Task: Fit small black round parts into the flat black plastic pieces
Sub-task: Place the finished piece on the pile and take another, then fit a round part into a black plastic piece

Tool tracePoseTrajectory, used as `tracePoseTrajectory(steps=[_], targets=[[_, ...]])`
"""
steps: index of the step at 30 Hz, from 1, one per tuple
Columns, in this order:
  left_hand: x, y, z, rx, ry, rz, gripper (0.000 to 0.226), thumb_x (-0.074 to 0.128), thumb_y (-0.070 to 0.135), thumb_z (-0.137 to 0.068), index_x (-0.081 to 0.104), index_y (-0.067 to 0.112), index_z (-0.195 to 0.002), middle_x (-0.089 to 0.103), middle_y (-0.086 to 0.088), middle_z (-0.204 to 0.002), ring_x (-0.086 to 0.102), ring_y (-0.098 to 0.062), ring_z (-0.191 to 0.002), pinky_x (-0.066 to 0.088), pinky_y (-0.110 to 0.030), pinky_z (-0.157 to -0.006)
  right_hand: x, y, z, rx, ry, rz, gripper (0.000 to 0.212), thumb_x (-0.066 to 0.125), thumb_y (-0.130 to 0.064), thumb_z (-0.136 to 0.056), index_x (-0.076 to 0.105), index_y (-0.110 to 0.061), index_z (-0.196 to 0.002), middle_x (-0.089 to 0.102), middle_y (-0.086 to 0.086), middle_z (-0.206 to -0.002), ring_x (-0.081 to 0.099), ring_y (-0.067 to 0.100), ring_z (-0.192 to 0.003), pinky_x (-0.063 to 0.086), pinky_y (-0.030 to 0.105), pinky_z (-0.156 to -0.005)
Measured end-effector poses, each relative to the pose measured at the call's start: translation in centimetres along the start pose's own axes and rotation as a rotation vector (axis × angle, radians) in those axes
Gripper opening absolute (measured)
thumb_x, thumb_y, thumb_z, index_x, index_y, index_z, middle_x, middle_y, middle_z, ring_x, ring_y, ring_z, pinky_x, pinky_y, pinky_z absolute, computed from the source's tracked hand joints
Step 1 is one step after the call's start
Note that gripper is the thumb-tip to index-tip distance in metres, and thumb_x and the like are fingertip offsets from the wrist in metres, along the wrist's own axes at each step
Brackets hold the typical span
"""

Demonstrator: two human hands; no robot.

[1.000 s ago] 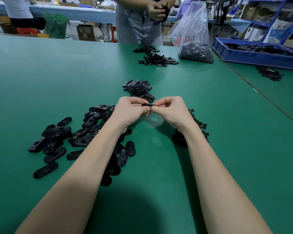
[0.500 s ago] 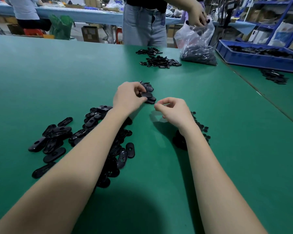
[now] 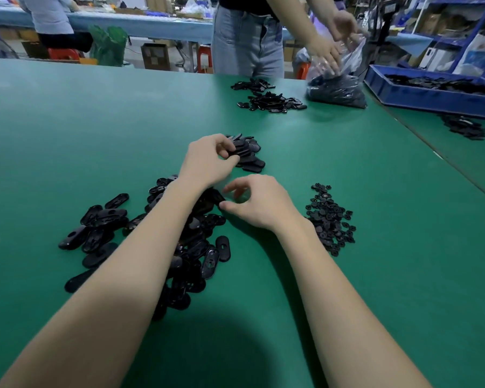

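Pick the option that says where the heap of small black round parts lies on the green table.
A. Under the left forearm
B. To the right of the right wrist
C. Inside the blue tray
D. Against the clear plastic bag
B: the heap of small round parts lies on the green table just right of the right hand and its wrist, apart from the blue tray and the bag.

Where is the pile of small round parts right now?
In the head view, the pile of small round parts lies on the green table, just right of the right hand.

Flat pieces (image 3: 163,242) left; round parts (image 3: 331,219) right; table (image 3: 67,135) beneath.
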State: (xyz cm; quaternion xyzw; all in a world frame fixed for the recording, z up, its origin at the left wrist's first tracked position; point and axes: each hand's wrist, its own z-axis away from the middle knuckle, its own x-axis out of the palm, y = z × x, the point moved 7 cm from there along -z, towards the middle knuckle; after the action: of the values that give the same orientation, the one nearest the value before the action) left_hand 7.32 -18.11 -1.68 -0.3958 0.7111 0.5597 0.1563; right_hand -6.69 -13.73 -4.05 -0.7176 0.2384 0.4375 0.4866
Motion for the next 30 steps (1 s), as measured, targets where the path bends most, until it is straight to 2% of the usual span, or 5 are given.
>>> tracePoseTrajectory(steps=[4, 11, 18, 23, 30], targets=[[-1.0, 0.1, 2.6, 0.061, -0.025, 0.009, 0.007, 0.069, 0.027, -0.083, 0.071, 0.031, -0.088, 0.067, 0.015, -0.077, 0.059, 0.001, -0.068, 0.044, -0.016, -0.069, 0.8, -1.2, 0.1, -0.104, -0.002, 0.057, 0.027, 0.07, -0.046, -0.09, 0.073, -0.04, -0.117, 0.065, -0.005, -0.12, 0.054, 0.023, -0.119, 0.048, 0.038, -0.096], [-0.2, 1.3, 4.7, 0.208, -0.145, -0.041, 0.013, 0.061, 0.021, -0.093, 0.07, 0.026, -0.102, 0.07, 0.01, -0.093, 0.064, -0.014, -0.082, 0.049, -0.026, -0.082, -1.5, 1.8, 0.0, 0.021, 0.073, -0.036, 0.022, 0.061, -0.028, -0.096, 0.076, -0.032, -0.111, 0.075, -0.007, -0.111, 0.065, 0.021, -0.102, 0.052, 0.032, -0.089], [0.8, 2.6, 6.0, 0.256, -0.177, -0.192, 0.023, 0.075, 0.042, -0.081, 0.065, 0.041, -0.101, 0.058, 0.028, -0.079, 0.063, -0.009, -0.089, 0.051, -0.034, -0.081, -4.9, 4.6, 0.3, 0.116, 0.039, -0.127, 0.015, 0.065, -0.029, -0.093, 0.078, -0.036, -0.097, 0.068, -0.021, -0.078, 0.058, -0.008, -0.074, 0.038, 0.003, -0.06], [0.9, 2.7, 6.1, 0.25, -0.16, -0.205, 0.019, 0.073, 0.042, -0.081, 0.066, 0.041, -0.099, 0.061, 0.023, -0.084, 0.062, -0.012, -0.091, 0.048, -0.033, -0.078, -7.0, 6.4, 1.4, 0.262, -0.13, 0.041, 0.004, 0.075, -0.031, -0.081, 0.078, -0.034, -0.08, 0.074, -0.016, -0.087, 0.068, 0.009, -0.09, 0.056, 0.03, -0.088], [1.6, 2.6, 6.4, 0.233, -0.202, -0.206, 0.018, 0.072, 0.045, -0.08, 0.066, 0.039, -0.096, 0.066, 0.023, -0.088, 0.062, -0.011, -0.089, 0.053, -0.035, -0.081, -7.2, 8.3, 2.9, 0.427, -0.305, 0.165, 0.018, 0.082, -0.023, -0.069, 0.078, -0.04, -0.071, 0.076, -0.01, -0.092, 0.071, 0.016, -0.091, 0.06, 0.037, -0.088]])
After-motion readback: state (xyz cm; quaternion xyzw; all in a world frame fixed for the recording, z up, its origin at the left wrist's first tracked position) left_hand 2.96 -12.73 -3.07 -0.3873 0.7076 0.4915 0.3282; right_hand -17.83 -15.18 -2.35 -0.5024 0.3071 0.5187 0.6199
